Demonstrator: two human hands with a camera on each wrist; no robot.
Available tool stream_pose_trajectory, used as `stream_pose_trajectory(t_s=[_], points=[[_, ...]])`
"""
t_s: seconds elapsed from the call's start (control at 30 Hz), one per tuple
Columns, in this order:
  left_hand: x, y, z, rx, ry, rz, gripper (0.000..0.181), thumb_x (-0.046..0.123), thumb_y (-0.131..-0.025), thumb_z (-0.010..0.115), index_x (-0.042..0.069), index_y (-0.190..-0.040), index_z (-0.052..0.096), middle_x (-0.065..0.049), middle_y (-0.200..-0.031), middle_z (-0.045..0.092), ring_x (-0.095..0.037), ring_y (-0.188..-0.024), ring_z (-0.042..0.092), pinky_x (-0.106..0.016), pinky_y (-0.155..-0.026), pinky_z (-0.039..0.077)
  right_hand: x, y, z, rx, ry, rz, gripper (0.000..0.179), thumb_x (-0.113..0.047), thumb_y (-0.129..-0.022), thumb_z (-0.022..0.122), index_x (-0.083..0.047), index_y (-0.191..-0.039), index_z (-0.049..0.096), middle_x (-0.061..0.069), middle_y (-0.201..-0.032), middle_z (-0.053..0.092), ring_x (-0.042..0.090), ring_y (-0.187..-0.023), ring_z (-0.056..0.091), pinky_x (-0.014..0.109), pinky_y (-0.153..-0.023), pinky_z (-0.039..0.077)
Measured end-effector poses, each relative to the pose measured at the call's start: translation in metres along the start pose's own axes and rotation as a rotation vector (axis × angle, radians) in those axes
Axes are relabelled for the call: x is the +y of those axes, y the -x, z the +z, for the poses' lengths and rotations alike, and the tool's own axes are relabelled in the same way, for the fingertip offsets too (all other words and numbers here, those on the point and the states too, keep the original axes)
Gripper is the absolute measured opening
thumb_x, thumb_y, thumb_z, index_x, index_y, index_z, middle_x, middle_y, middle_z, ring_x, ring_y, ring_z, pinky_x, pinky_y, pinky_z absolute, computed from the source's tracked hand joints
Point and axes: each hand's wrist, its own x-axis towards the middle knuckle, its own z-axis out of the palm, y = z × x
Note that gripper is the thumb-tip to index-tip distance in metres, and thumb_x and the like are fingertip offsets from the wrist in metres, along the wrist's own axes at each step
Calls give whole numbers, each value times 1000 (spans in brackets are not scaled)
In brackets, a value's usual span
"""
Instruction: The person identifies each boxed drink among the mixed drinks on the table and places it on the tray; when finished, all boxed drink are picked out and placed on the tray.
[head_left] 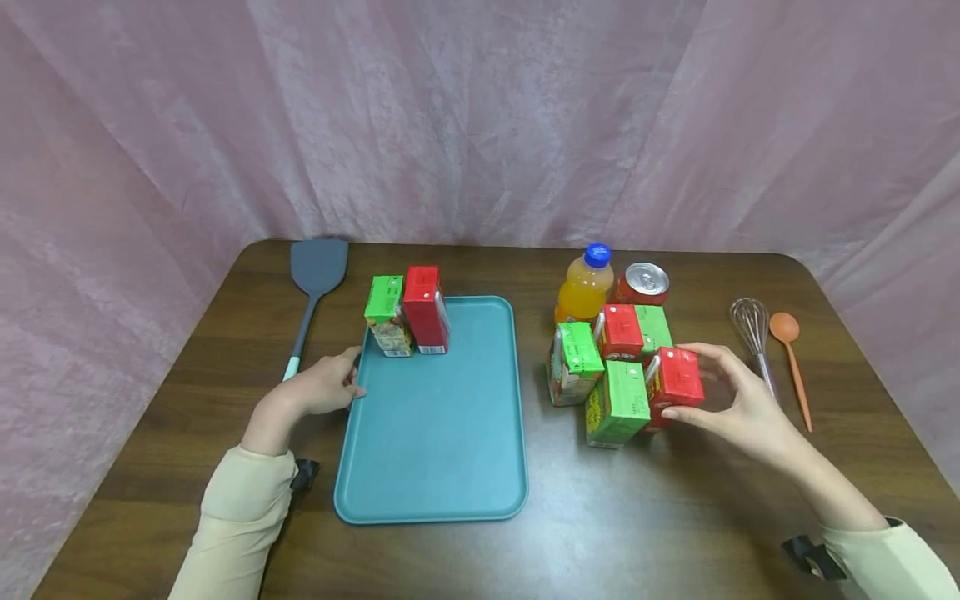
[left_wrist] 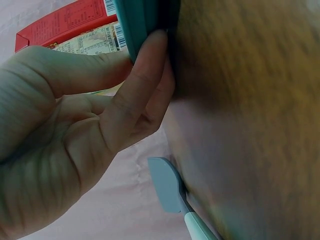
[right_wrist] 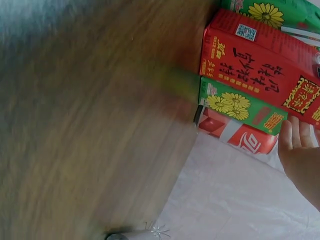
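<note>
The left hand (head_left: 318, 385) is pinching the left edge of the blue tray (head_left: 442, 433), its thumb lying at the rim and its fingers curling around the outside. The tray is lying on the worktop (head_left: 585, 533), with its surface showing from the cartons near its far end down to the near rim. Those two, a green-topped carton (head_left: 388, 317) and a tall red carton (head_left: 427, 312), are standing side by side in the far left corner.

The right hand (head_left: 738, 408) is gripping the nearer red box (head_left: 678, 379), thumb on the near side and fingers on the far side. This box is standing at the right-hand front of a tight cluster, with a green box (head_left: 617, 404) just beside its left. Behind are an orange drink bottle (head_left: 583, 287) and a red can (head_left: 647, 282). A strip of wood is running between the cluster and the tray's right edge.

Beyond the right hand, a whisk (head_left: 752, 325) and an orange spoon (head_left: 786, 327) are lying near the worktop's right edge. A spatula (head_left: 318, 267) is reaching the far edge, its handle passing close to the left hand.
</note>
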Motion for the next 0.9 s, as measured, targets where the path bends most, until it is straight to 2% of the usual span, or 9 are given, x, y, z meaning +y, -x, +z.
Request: stream_pose_trajectory(t_s=[0.13,0.27,0.5,0.57,0.63,0.77,0.9], points=[[-1,0,0,-1,-5,-7,68,3,-91,56,-17,-140,15,-8,-80,46,-17,-67,45,-30,-61,38,-2,2,6,15,-149,24,75,13,-64,78,-1,-128,41,-14,-115,56,-3,-101,58,13,-79,47],[-2,0,1,-2,-2,-13,67,2,-91,56,-16,-141,15,-8,-79,46,-18,-67,45,-30,-61,38,-5,4,7,43,-238,32,73,19,-62,75,-2,-124,44,-11,-113,59,0,-97,61,15,-76,49],[2,1,0,-3,9,-20,67,2,-91,56,-16,-141,14,-8,-78,45,-18,-67,44,-30,-60,37,-26,10,-12,78,-369,-23,75,28,-56,72,4,-123,47,-2,-113,62,6,-94,63,16,-77,49],[3,2,0,-4,13,-20,67,3,-91,56,-16,-141,14,-8,-78,45,-18,-67,44,-30,-61,37,-35,9,-21,93,-428,-57,76,32,-55,69,7,-123,47,-1,-111,64,7,-91,65,16,-75,49],[4,2,0,-4,13,-17,67,2,-91,55,-16,-141,14,-8,-78,46,-18,-67,45,-30,-61,38,-44,8,-31,116,-438,-93,78,35,-51,67,12,-123,45,1,-111,63,7,-90,65,16,-74,50],[4,2,-1,-2,6,-13,68,3,-91,55,-17,-141,14,-9,-79,48,-18,-68,46,-30,-62,39,-60,0,-47,169,-530,-192,81,42,-46,61,20,-122,42,9,-109,63,13,-89,65,18,-74,51],[3,2,-1,-9,3,-19,68,3,-91,55,-16,-141,13,-8,-78,48,-18,-67,46,-30,-62,38,-76,-11,-53,236,-593,-264,80,43,-48,60,22,-122,43,16,-111,63,19,-91,64,20,-75,51]])
